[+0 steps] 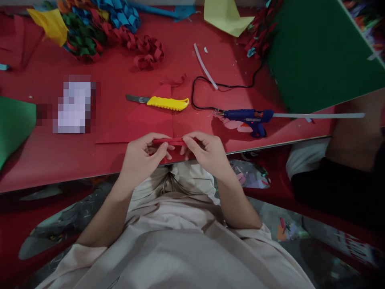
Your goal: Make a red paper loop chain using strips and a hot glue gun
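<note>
Between my two hands, over the front edge of the table, stretches a narrow red paper strip (173, 140). My left hand (143, 154) pinches its left end, and my right hand (206, 148) pinches the right end between thumb and fingers. Just beyond them a larger sheet of red paper (135, 126) lies flat. On it rests a yellow box cutter (167, 103) with its blade out, pointing left. To the right of my hands a blue glue gun (248, 116) lies on its side, a long glue stick (319, 115) poking out of its back.
Curled red paper chains (148, 52) and green ones (86, 40) pile up at the back left. A loose glue stick (205, 66) lies near the black cord (194, 90). A green board (325, 56) stands at right, beside another person's arm (355, 132). Yellow paper (225, 18) lies behind.
</note>
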Demonstrator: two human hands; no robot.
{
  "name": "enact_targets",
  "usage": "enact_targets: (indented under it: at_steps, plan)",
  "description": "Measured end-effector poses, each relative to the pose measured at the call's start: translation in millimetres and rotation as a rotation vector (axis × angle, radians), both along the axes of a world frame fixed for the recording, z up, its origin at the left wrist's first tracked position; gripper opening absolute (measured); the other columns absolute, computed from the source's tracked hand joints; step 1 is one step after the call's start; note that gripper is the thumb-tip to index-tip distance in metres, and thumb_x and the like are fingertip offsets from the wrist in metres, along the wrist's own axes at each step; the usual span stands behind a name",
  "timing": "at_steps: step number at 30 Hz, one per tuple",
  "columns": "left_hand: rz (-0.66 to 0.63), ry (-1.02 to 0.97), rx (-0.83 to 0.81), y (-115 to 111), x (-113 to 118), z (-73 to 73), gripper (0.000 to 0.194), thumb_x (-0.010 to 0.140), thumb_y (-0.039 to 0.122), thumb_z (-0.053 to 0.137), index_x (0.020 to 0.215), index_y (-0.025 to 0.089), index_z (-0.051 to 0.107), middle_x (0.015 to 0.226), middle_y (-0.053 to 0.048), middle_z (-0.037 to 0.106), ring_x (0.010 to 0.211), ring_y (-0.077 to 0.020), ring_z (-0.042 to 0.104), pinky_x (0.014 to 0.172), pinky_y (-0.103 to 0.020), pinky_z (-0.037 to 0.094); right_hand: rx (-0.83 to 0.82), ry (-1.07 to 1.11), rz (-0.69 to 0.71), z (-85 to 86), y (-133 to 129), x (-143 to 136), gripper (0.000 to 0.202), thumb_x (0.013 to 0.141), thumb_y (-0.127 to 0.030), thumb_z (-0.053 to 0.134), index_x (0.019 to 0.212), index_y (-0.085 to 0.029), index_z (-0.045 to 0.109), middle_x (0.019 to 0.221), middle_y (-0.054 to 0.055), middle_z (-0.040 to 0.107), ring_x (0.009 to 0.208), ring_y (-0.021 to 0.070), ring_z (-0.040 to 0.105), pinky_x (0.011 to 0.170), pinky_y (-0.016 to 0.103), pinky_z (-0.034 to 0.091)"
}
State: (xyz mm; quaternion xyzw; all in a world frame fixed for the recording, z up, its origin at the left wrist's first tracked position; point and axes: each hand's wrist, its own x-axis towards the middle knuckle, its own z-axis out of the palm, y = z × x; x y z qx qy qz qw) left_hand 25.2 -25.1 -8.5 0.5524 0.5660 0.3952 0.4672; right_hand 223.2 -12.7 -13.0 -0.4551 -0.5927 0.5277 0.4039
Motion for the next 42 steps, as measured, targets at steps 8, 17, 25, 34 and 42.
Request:
enact_targets:
  at_steps: [8, 17, 25, 34, 42]
  plan:
    - [-0.016, -0.17, -0.096, 1.2, 1.5, 5.7, 0.022, 0.09, 0.032, 0.069, 0.106, 0.017, 0.072, 0.078, -0.004, 0.077, 0.066, -0.0164, 0.075, 0.06, -0.023, 0.058, 0.081, 0.007, 0.032, 0.2, -1.3, 2.0, 0.021, 0.096, -0.026, 0.064, 0.111, -0.02, 0.076, 0.088, 0.001, 0.077, 0.076, 0.0116, 0.071, 0.072, 0.023, 0.057]
    - [-0.061, 0.109, 0.088, -1.7, 3.0, 2.9, 0.019, 0.094, 0.036, 0.065, 0.1, 0.021, 0.075, 0.082, -0.003, 0.076, 0.071, -0.015, 0.071, 0.067, -0.025, 0.056, 0.103, -0.057, -0.011, -3.3, 0.5, 14.9, 0.022, 0.097, -0.03, 0.061, 0.116, -0.02, 0.068, 0.085, 0.001, 0.074, 0.073, 0.013, 0.07, 0.069, 0.026, 0.055]
    - [0.002, 0.483, 0.384, 9.7, 17.0, -6.2, 0.014, 0.094, 0.023, 0.063, 0.104, 0.02, 0.072, 0.095, -0.003, 0.075, 0.079, -0.0143, 0.066, 0.074, -0.026, 0.051, 0.659, -0.61, -0.724, -26.7, -17.6, 51.1, 0.015, 0.096, -0.031, 0.059, 0.085, -0.022, 0.052, 0.08, 0.002, 0.053, 0.075, 0.0179, 0.055, 0.072, 0.034, 0.049]
    - [-0.012, 0.511, 0.454, 15.9, 33.9, -7.2, 0.023, 0.097, 0.024, 0.055, 0.107, 0.025, 0.076, 0.1, -0.005, 0.074, 0.089, -0.0187, 0.069, 0.086, -0.031, 0.054, 0.425, -0.691, -0.427, -19.4, 24.5, 160.3, 0.046, 0.088, -0.048, 0.068, 0.121, -0.016, 0.061, 0.111, 0.014, 0.067, 0.102, 0.0267, 0.064, 0.086, 0.041, 0.054]
    - [-0.007, 0.656, 0.488, 12.5, 29.3, -19.2, 0.03, 0.097, 0.022, 0.054, 0.116, 0.028, 0.076, 0.102, -0.009, 0.069, 0.097, -0.0244, 0.061, 0.086, -0.038, 0.052, 0.342, -0.632, -0.22, 4.9, 13.4, 134.7, 0.029, 0.093, -0.048, 0.064, 0.1, -0.02, 0.07, 0.087, 0.008, 0.07, 0.079, 0.0251, 0.065, 0.072, 0.039, 0.054]
